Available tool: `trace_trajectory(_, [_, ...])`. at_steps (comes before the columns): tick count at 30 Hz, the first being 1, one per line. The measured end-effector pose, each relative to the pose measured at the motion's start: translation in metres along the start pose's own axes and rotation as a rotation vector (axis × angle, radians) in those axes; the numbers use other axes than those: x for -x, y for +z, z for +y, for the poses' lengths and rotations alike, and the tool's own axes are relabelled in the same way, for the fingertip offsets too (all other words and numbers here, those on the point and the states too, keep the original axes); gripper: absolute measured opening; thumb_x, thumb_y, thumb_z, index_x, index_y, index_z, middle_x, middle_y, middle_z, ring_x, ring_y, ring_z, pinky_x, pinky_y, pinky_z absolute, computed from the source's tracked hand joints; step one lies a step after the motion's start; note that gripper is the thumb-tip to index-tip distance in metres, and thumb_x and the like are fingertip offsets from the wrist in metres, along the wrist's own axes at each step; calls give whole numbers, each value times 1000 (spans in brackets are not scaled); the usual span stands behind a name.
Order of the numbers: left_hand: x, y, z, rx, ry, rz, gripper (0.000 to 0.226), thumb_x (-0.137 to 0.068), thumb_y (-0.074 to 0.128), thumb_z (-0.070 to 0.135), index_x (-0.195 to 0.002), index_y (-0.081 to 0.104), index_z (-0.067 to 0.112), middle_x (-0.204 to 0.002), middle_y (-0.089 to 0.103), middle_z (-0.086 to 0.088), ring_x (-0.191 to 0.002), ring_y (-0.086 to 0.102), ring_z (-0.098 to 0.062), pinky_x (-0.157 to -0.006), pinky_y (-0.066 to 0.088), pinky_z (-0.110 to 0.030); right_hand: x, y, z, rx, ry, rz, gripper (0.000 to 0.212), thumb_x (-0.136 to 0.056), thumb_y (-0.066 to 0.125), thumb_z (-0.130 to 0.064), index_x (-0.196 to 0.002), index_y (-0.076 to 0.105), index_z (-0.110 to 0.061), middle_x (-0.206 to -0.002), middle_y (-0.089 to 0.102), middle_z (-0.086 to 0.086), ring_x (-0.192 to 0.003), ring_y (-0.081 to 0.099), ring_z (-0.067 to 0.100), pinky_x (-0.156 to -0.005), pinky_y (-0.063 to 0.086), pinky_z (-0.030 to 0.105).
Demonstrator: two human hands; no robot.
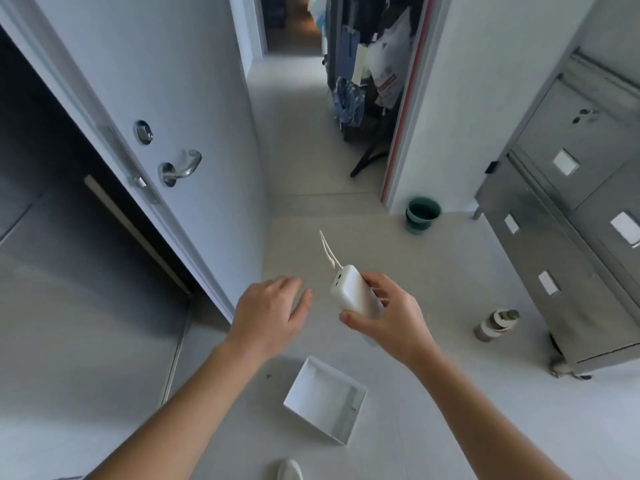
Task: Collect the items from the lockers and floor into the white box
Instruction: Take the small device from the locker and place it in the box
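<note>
right hand (pixel 388 313) raised in mid-air, fingers and thumb curled round a white rounded-rectangle plastic power bank (pixel 353 292), gripped by its lower half so the port end points up and away. a short white cord (pixel 327 249) sticks out stiffly from that end, free of the fingers, likely the reason the grip sits low. left hand (pixel 270 313) just beside it, palm down, fingers relaxed and spread, holding nothing; looks placed to steady the cord or take the block, though that is a guess. open white square cardboard box (pixel 323 398) sits on the pale floor nearer the body, between the two forearms, mouth up; inside looks bare but for a small dark mark by one wall. power bank is beyond the box, not over it, so the drop-in is judged not yet done. probably more to gather: a grey steel lidded bottle (pixel 497 323) stands on the floor near the foot of the grey metal lockers (pixel 561 244), whose doors look shut. a dark green bucket (pixel 423 214) stands by the wall corner, further off.
</note>
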State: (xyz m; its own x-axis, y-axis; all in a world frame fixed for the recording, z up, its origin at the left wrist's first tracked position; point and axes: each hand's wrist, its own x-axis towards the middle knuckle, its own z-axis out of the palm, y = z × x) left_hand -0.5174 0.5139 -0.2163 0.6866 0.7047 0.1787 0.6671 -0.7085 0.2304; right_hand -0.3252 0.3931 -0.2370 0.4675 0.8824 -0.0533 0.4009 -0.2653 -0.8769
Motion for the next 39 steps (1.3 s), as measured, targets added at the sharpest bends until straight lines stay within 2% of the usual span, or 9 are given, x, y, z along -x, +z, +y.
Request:
trace_trajectory(4, [13,57,-39,49,-23,-70,50,-96,24,48,-96,65,19,-88,70,3,-77,66,-26,-69,48,-38,-6,51,40,-2,117,-30,61,-57,81,-59,-111,55,-58,-110,60,-40,-105,59,-8,-89,55,35])
trace_trajectory(8, [41,143,-79,96,-89,-204,48,-96,29,48,-97,67,19,-88,71,2,-75,66,-28,-66,50,-38,-6,112,116,-5,240,-47,67,-57,79,-63,-118,56,-50,-110,61,-36,-107,61,-1,-89,56,41])
trace_trajectory(16, [133,292,-119,141,-237,-356,45,-96,28,45,-93,64,20,-86,71,4,-74,65,-27,-67,49,-37,39,217,278,31,461,-93,75,-57,80,-64,-124,61,-36,-112,67,-21,-102,65,6,-87,57,41])
trace_trajectory(18, [152,324,-121,155,-258,-351,41,-96,31,43,-95,65,20,-88,71,5,-72,64,-26,-66,49,-35,50,240,314,25,505,-105,70,-56,80,-64,-118,62,-38,-109,68,-21,-98,66,4,-85,58,41])
trace_trajectory(21, [177,375,-121,161,-294,-387,43,-97,30,43,-96,65,17,-88,72,2,-72,64,-27,-67,49,-38,69,269,364,-1,542,-99,59,-57,81,-62,-110,58,-49,-104,65,-32,-96,64,-2,-82,58,35])
trace_trajectory(27, [208,481,-129,215,-366,-433,40,-97,33,42,-99,64,17,-94,70,0,-82,65,-27,-71,49,-39,78,317,452,24,530,-69,64,-58,80,-59,-116,59,-43,-106,64,-27,-99,64,5,-84,56,38])
trace_trajectory(31, [200,538,-143,221,-308,-354,43,-97,33,42,-110,63,14,-103,70,-1,-85,65,-29,-71,49,-37,62,345,502,46,479,-32,66,-59,79,-59,-119,59,-41,-105,62,-28,-97,62,3,-83,56,39])
trace_trajectory(35, [167,582,-159,224,-255,-284,48,-97,28,47,-114,61,16,-106,72,0,-92,67,-26,-73,50,-36,24,358,544,76,385,0,70,-57,76,-65,-121,57,-43,-104,60,-33,-95,60,1,-83,53,30])
trace_trajectory(39, [102,621,-165,154,-146,-195,43,-100,32,45,-113,60,15,-103,71,-3,-92,65,-31,-76,50,-43,-42,360,575,111,224,29,67,-58,76,-64,-118,57,-42,-101,57,-36,-93,57,-3,-75,44,17])
